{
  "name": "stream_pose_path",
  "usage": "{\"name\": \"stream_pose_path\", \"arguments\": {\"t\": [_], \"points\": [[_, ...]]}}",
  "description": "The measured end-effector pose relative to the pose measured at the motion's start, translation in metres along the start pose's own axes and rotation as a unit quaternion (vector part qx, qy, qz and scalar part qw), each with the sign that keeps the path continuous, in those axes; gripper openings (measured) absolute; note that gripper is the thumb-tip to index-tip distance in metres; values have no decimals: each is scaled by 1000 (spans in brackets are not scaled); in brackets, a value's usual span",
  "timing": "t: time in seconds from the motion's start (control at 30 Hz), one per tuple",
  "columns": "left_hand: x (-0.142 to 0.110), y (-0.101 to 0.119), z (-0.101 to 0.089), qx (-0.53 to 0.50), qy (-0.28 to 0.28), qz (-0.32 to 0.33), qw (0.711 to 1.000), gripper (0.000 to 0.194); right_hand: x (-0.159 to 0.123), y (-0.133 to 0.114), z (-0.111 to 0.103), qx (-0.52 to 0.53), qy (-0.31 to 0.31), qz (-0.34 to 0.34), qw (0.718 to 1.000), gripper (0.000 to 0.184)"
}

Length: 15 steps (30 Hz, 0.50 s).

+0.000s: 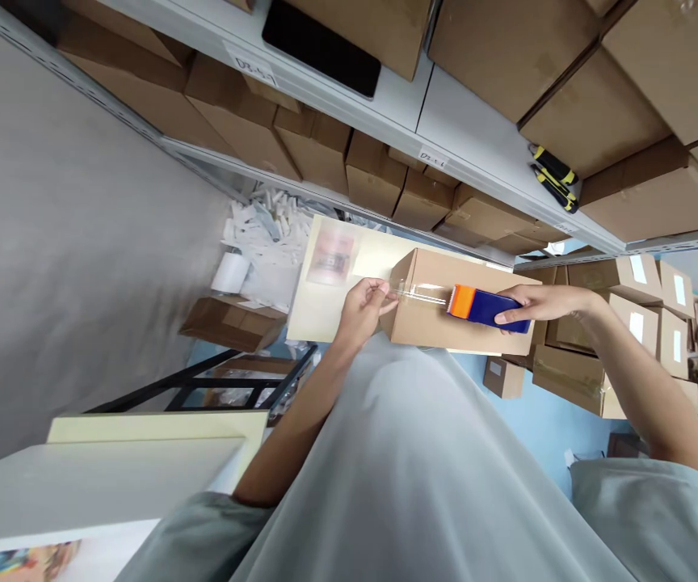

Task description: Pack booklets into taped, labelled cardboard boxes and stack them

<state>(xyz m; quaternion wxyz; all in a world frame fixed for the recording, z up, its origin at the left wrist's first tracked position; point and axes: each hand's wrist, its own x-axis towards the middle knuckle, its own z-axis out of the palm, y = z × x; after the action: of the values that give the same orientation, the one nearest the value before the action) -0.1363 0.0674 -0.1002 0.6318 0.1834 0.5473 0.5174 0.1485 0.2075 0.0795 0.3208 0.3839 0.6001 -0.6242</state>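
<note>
A brown cardboard box point(427, 323) lies on a pale yellow tabletop point(309, 311) in front of my body. My right hand point(524, 305) is closed around a blue and orange tape dispenser point(488, 309) over the box's top. Clear packing tape point(425, 293) runs from the dispenser's orange end along the top to the box's left edge. There my left hand point(366, 309) pinches the tape's loose end, its fingers beside the box's left side.
Grey shelves full of cardboard boxes point(476, 56) stand ahead, holding a black flat object point(321, 48) and yellow-black cutters point(555, 178). Stacked boxes point(579, 380) stand at right. White scraps point(264, 234) and an open carton point(231, 323) lie at left.
</note>
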Motion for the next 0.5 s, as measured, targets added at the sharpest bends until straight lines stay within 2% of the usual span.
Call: {"name": "stream_pose_path", "arguments": {"t": [0.2, 0.33, 0.5], "points": [[2, -8, -8, -8, 15, -12, 1000, 54, 11, -7, -4, -26, -1, 1, 1000, 69], [8, -15, -13, -18, 20, -33, 999, 46, 18, -10, -11, -26, -23, 13, 999, 70], [18, -38, -9, 56, 15, -45, 997, 41, 20, -9, -16, -20, -41, 15, 999, 70]]}}
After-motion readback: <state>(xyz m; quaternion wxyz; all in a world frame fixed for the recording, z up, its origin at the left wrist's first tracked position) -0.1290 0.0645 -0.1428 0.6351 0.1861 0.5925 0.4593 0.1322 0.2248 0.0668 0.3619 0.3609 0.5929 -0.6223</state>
